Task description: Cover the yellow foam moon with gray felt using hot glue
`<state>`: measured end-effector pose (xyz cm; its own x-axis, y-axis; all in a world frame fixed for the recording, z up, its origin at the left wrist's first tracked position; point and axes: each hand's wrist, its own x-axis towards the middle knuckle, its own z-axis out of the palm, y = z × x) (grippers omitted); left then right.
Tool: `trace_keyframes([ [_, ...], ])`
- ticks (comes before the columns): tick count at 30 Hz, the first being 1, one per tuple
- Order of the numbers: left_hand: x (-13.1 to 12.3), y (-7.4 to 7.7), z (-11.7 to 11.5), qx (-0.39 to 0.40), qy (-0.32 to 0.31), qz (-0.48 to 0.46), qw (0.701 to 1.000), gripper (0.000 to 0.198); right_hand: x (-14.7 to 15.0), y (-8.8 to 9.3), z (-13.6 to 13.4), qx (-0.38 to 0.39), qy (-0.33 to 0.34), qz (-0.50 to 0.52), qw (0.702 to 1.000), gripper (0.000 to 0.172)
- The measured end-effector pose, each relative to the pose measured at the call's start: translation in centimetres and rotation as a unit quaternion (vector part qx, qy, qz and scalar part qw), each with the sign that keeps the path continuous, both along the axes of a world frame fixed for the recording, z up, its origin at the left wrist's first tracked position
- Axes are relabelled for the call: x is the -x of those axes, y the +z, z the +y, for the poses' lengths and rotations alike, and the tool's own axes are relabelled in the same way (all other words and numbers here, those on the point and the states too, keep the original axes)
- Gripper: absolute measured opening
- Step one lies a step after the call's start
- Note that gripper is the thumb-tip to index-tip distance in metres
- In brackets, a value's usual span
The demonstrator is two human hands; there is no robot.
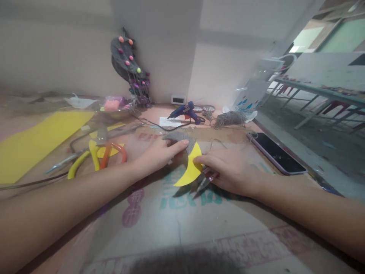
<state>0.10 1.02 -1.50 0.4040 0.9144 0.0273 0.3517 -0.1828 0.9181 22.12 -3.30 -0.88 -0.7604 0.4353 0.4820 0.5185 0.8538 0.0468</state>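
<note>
A yellow crescent (189, 171) is held above the cardboard, its upper end covered in grey yarn (178, 137). My left hand (161, 152) is closed on that yarn-covered end, thumb on top. On the bare yellow part, my right hand (222, 167) pinches the edge between thumb and finger. A pointed metal tool (204, 182), perhaps small snips, juts out below the right fingers; its grip is hidden in the palm.
Yellow-handled and orange-handled scissors (95, 156) lie left, by a yellow sheet (37, 139). Behind are a blue glue gun (185, 111), a grey yarn bundle (230, 118) and a decorated grey crescent (122, 57) against the wall. A phone (276, 154) rests at right.
</note>
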Motion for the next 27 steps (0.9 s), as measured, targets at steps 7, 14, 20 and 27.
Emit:
trace_keyframes([
  [7,-0.1,-0.5,1.0,-0.104,-0.001,-0.067,0.992,0.037,0.3,0.7,-0.2,0.240,-0.078,0.308,0.917,0.011],
  [14,0.0,0.3,0.3,-0.066,-0.016,-0.032,0.997,0.041,0.8,1.0,0.9,0.376,-0.129,0.340,0.852,0.031],
  [20,0.0,0.6,0.0,-0.060,0.015,-0.011,0.998,0.039,0.6,0.5,1.4,0.331,-0.157,0.380,0.850,0.024],
  [27,0.0,0.2,0.1,-0.043,0.021,-0.024,0.999,0.036,-1.3,-0.1,2.4,0.120,-0.144,0.367,0.911,0.025],
])
